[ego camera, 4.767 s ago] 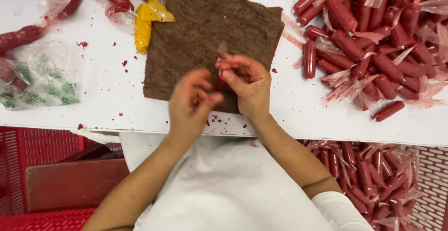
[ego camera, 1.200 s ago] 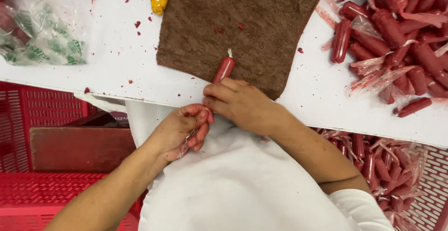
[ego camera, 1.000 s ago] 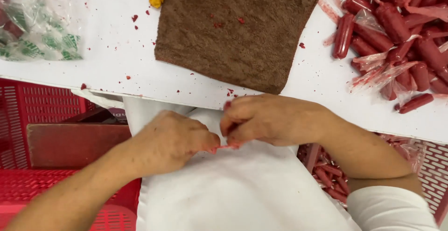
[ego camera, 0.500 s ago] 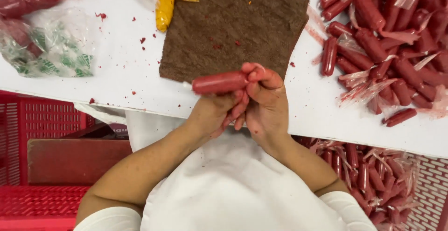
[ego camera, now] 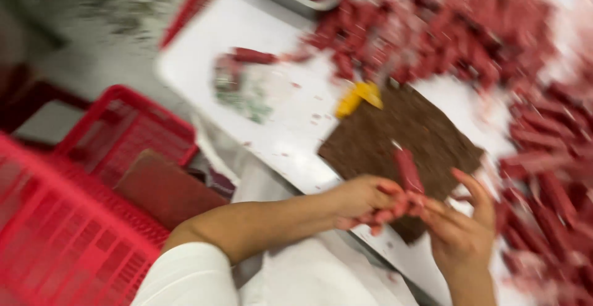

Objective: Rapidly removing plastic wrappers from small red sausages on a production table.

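The left hand (ego camera: 364, 202) is closing its grip on a red sausage (ego camera: 409, 170) above the near bench (ego camera: 278, 139) edge; the right hand (ego camera: 463, 232), fingers spread loosely, is touching its lower end. Beyond is lying a brown mat (ego camera: 401, 133).

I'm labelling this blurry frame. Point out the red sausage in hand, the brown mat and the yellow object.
red sausage (ego camera: 409, 169), head view, mid-length.
brown mat (ego camera: 383, 139), head view, bare left part.
yellow object (ego camera: 359, 96), head view, its centre.

Bright, even light; heavy motion blur throughout, worst at top right.
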